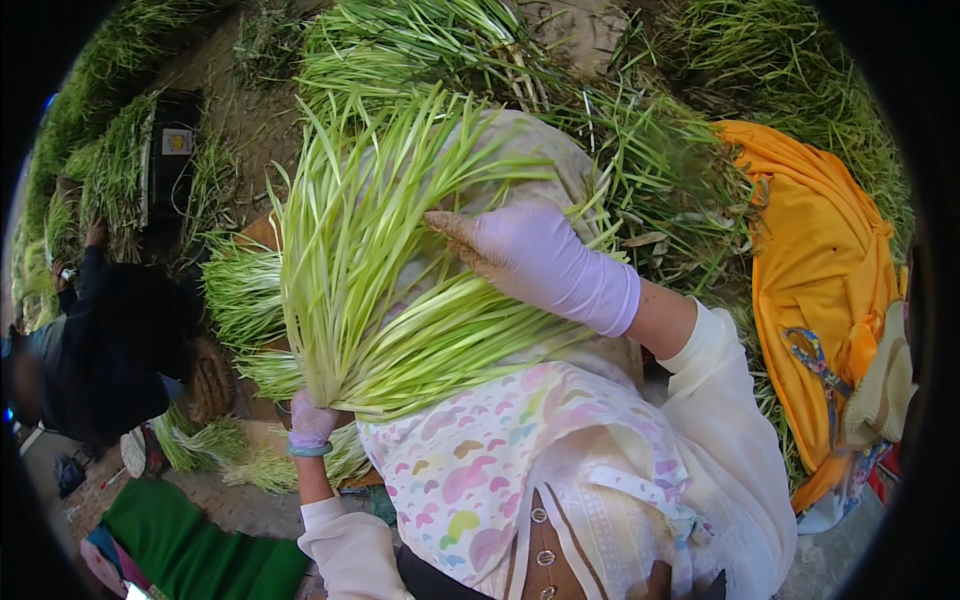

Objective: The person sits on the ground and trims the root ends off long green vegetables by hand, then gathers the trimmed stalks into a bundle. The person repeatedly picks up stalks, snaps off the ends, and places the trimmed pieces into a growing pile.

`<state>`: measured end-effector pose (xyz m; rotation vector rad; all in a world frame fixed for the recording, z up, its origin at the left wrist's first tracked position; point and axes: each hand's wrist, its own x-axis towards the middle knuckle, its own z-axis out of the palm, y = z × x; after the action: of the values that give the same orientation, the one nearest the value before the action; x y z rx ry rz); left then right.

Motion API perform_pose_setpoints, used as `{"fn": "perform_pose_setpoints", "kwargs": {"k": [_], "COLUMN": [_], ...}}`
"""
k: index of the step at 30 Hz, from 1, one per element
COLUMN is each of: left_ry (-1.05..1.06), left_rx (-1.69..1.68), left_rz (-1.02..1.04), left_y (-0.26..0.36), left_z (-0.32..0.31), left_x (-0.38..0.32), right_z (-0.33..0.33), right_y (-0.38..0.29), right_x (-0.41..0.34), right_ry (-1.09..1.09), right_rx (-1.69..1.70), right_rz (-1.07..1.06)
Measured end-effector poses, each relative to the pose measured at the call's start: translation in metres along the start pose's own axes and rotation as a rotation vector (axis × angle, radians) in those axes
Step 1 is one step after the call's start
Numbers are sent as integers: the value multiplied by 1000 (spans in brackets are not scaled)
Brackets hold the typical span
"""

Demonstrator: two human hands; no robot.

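A bunch of pale green leafy stalks, perhaps garlic chives (322, 285), fans out over my lap. My left hand (312, 424), in a thin lilac glove with a bangle at the wrist, grips the bunch at its gathered lower end. Above the leaves on the right is my right hand (517, 262), gloved too, its thumb and finger soiled brown and pressed close together at the edge of the leaves. Whether it pinches a leaf cannot be told. A patterned apron (465, 465) covers my lap beneath the bunch.
Piled green stalks (405, 45) lie ahead, with loose leaves and debris (675, 195) to the right. Smaller bunches (244, 292) rest left of my lap. A person in dark clothes (120, 345) sits at far left. Orange cloth (817, 262) is at right, green cloth (202, 547) at lower left.
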<state>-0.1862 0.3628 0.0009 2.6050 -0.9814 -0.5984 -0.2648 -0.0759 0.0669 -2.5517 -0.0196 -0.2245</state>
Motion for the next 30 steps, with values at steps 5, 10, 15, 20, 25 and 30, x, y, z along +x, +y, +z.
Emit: {"fn": "perform_pose_setpoints", "kwargs": {"k": [5,10,15,20,25,30], "left_ry": [-132,-24,-23,-14,11,15], "left_rx": [64,17,-11,9,41,-4], "left_rz": [-115,-27,-25,-24,23,1], "left_y": [3,-1,-6,-8,-11,-10], "left_z": [-3,2,6,9,9,10], "left_x": [0,0,-1,-1,-4,-2], "right_z": [-1,9,6,8,23,27], "right_y": [0,2,0,-11,-9,-1], "right_x": [9,12,10,16,35,47], "right_ry": [144,40,38,-143,-107,-206], "right_rx": [14,-38,24,2,-89,-77], "right_rz": [-97,-20,105,128,103,112]}}
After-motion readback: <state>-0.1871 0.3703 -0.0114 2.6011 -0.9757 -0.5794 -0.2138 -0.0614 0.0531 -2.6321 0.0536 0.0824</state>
